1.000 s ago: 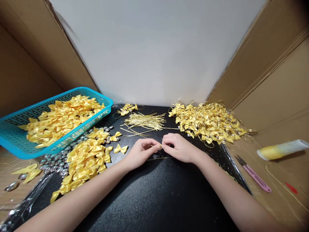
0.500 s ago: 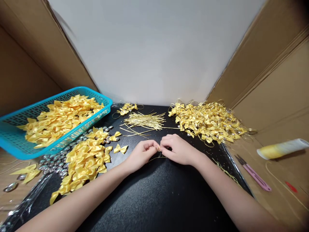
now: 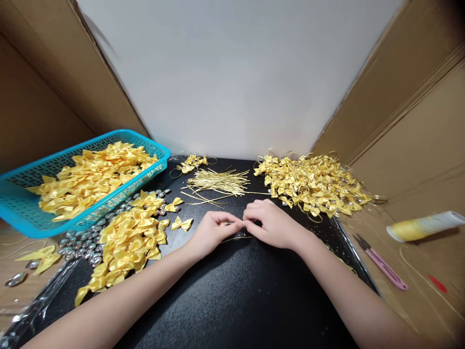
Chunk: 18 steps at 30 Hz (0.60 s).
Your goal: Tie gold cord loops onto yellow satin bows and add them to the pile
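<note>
My left hand [image 3: 214,231] and my right hand [image 3: 267,223] meet over the middle of the black tabletop [image 3: 225,295], fingertips pinched together and touching. Between them runs a thin gold cord [image 3: 236,238], its lower strand curving below the fingers. Both hands pinch this cord; the exact spot where the ends meet is hidden by the fingertips. Just beyond the hands lies a pile of cut gold cords [image 3: 218,182]. To the left of my left hand, a single yellow satin bow [image 3: 181,224] rests on the table beside a heap of yellow bows [image 3: 127,240].
A blue basket [image 3: 165,154] of yellow bows stands at the left, with silvery beads [image 3: 82,247] below it. Finished-looking bows with cord loops [image 3: 312,184] are heaped at the back right. Pink-handled snips [image 3: 385,266] and a yellow-white roll [image 3: 425,226] lie right. Cardboard walls flank the table.
The small loop that showed between my fingertips is no longer visible. My hands have shifted slightly, and the fingertips now press together with the cord strand showing below.
</note>
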### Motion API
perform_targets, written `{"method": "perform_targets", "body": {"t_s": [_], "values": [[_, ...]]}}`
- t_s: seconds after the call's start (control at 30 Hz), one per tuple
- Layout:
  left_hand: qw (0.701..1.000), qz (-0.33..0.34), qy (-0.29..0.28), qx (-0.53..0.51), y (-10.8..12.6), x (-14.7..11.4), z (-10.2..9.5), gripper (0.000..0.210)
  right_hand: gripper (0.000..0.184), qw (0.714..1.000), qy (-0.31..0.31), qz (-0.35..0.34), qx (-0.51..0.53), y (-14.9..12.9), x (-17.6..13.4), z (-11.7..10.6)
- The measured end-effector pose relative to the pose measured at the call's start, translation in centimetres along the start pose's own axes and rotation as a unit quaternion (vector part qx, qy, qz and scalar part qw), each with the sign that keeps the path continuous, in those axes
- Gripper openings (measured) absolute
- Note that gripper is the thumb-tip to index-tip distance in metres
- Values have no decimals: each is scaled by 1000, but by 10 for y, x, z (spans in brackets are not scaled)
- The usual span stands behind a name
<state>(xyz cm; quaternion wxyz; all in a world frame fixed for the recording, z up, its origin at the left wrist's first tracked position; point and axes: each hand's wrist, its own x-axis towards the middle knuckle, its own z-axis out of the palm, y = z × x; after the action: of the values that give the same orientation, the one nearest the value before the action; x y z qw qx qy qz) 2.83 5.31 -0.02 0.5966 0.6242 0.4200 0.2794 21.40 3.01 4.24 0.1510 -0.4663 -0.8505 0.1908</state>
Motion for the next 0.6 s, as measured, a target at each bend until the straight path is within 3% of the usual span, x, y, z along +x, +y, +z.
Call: {"method": "perform_targets", "body": {"t_s": [0.6], "values": [[1000,-24,-7,-1,2,0,0,28,17,1000,11,0,0,3,-4,-8]]}}
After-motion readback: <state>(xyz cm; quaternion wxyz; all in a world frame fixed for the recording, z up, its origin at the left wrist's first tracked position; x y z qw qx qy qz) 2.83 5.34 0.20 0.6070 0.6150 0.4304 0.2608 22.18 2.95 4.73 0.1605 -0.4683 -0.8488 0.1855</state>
